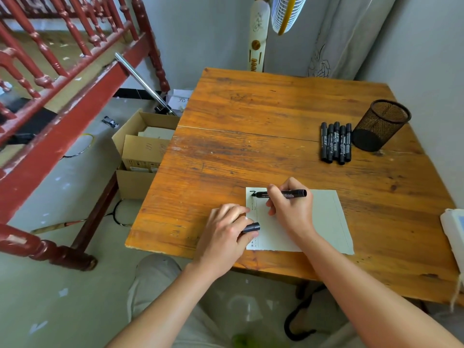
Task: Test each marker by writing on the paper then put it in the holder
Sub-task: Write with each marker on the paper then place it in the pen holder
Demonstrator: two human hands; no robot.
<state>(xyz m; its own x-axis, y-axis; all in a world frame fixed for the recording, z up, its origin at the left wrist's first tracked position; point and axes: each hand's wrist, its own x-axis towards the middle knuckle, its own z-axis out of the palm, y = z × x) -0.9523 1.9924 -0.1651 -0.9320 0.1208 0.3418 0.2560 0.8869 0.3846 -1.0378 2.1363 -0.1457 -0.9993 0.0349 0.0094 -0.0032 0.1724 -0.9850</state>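
Closest to us, our left hand (pixel 223 234) presses on the paper (pixel 301 222) and pinches the black cap (pixel 251 227); our right hand (pixel 291 209) holds the open marker (pixel 281 194), tip on the paper's top left corner, where a dark mark (pixel 253 192) shows; if we lift the left hand, the paper could slide off the near table (pixel 251 109) edge, and the cap could roll away; further right, five markers (pixel 336 143) wait just beside the mesh holder (pixel 381 126); there is lots of bare table between.
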